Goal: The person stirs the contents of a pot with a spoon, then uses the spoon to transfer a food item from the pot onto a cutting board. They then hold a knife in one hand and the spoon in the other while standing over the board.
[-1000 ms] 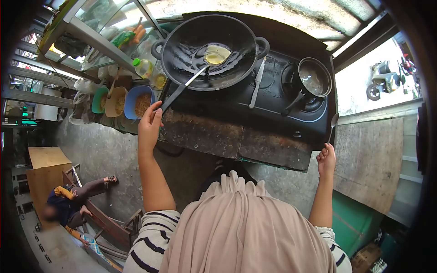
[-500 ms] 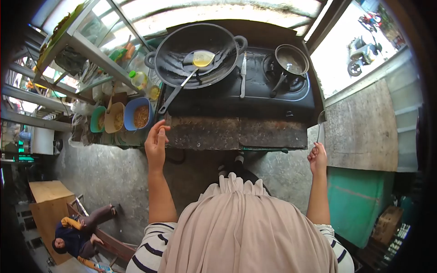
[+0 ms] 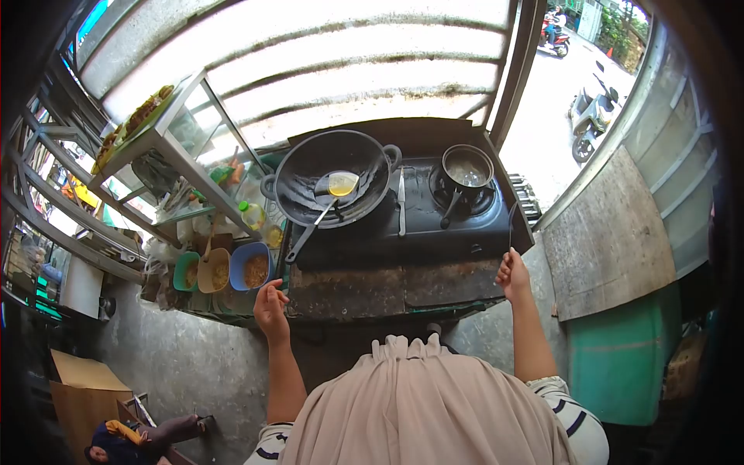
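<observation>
Left of the wok (image 3: pixel 297 184) and on its near side, beyond the front edge of the bench (image 3: pixel 353 291): left hand (image 3: pixel 271 307), one; grip loosely curled, fingers part open, nothing held.

Within the wok: ladle (image 3: pixel 311 229), one, its bowl at the wok's middle and charged with yellow liquid (image 3: pixel 342 184). Long axis slants from the wok's middle across the near rim toward the left hand; handle end clear of the wok, lying just beyond the left fingertips and slightly to their right, apart from them. Left hand the nearer of the two; right hand well off on the wok's other side.

Well right of the wok and nearer the person: right hand (image 3: pixel 511 277), one; grip closed about a spoon (image 3: pixel 511 225), slim, nearly edge-on, its long axis pointing away from the person. Shape of its bowl: cannot be told.

Just right of the wok, on the stove (image 3: pixel 428 246): knife (image 3: pixel 401 203), one, lying lengthwise away from the person. Farther right of the wok: saucepan (image 3: pixel 468 187), one, handle toward the near side.

Near-left of the wok: blue tub (image 3: pixel 246 252), tan tub (image 3: pixel 215 254), green tub (image 3: pixel 184 260), in a row, each part filled.
</observation>
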Available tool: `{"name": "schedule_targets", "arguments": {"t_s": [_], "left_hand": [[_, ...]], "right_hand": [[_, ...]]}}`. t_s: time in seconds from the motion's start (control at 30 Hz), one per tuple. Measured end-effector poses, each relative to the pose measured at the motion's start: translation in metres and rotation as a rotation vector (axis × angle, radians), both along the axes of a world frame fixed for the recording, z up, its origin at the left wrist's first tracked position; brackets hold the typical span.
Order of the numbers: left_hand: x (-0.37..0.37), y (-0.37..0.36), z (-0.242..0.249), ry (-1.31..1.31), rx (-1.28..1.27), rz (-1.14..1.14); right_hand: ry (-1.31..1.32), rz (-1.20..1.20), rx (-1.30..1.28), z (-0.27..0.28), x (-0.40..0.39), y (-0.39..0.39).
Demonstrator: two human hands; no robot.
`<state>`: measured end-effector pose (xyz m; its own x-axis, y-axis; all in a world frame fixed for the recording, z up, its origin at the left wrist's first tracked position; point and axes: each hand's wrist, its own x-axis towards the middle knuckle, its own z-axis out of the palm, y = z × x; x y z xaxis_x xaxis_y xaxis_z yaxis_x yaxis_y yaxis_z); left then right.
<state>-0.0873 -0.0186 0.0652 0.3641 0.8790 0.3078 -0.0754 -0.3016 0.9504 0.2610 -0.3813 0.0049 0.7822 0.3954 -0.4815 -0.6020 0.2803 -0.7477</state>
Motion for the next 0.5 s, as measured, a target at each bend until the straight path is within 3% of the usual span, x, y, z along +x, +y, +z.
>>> {"name": "schedule_targets", "arguments": {"t_s": [0.3, 0.4, 0.43, 0.5], "left_hand": [[0.037, -0.028, -0.001, 0.026, -0.027, 0.142], [0.062, -0.032, 0.004, -0.006, -0.007, 0.186], [0.071, -0.034, 0.007, -0.040, -0.012, 0.209], [0.090, -0.041, 0.012, -0.028, 0.011, 0.254]], "right_hand": [[-0.206, 0.145, -0.109, 0.025, 0.105, 0.038], [-0.523, 0.290, -0.422, 0.017, 0.159, 0.045], [-0.526, 0.297, -0.418, 0.014, 0.173, 0.047], [-1.394, 0.061, -0.963, 0.008, 0.197, 0.052]]}}
